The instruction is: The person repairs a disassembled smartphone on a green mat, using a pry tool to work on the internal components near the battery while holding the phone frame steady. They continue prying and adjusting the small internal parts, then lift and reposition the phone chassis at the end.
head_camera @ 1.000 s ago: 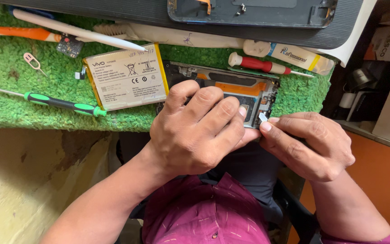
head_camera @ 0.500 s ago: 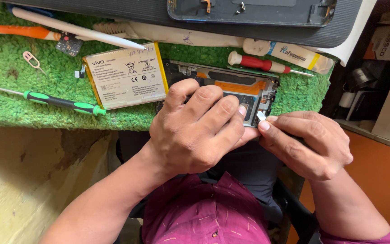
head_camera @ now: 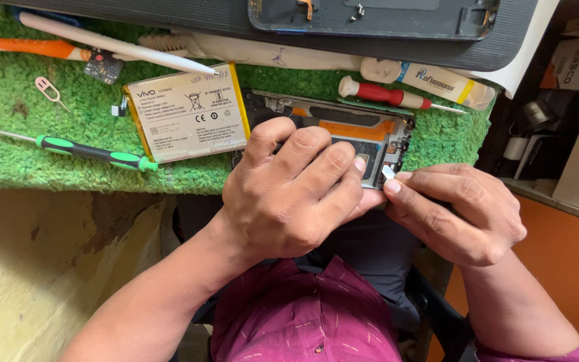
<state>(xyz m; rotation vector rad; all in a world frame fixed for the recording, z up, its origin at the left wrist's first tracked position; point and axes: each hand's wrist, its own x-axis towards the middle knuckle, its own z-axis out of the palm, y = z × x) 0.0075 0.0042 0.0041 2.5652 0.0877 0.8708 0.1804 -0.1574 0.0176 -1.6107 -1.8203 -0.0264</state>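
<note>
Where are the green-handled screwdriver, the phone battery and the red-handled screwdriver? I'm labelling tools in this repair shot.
green-handled screwdriver [head_camera: 95,153], head view, on its handle.
phone battery [head_camera: 189,121], head view, on its white label face.
red-handled screwdriver [head_camera: 387,95], head view, on its red handle.

Worn yellowish floor [head_camera: 41,281], orange wall [head_camera: 557,268]

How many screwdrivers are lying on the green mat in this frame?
2: a green-and-black-handled screwdriver at the left, near the mat's front edge, and a red-handled screwdriver at the upper right, behind the opened phone. The hands may hide others.
</note>
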